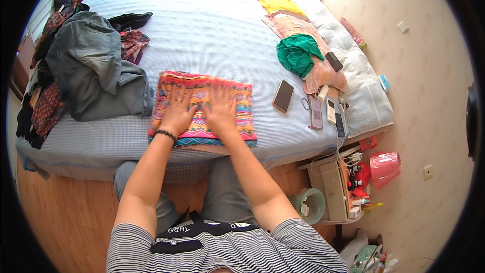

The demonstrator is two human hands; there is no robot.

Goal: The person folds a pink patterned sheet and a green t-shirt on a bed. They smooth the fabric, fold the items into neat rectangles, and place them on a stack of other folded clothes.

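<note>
A folded cloth with a bright pink, orange and blue geometric pattern lies flat near the front edge of the bed. My left hand rests palm down on its left half, fingers spread, with a dark bead bracelet at the wrist. On the right half lies my right hand, also flat with its fingers apart and slightly blurred. Neither hand grips anything. Left of the cloth, a heap of clothes with grey-blue jeans on top comes close to its edge.
The bed has a pale blue cover. At its right lie a dark phone, more phones and cables, a green cloth, a pink pillow and a yellow cloth. A bedside cabinet and a green bin stand at the right.
</note>
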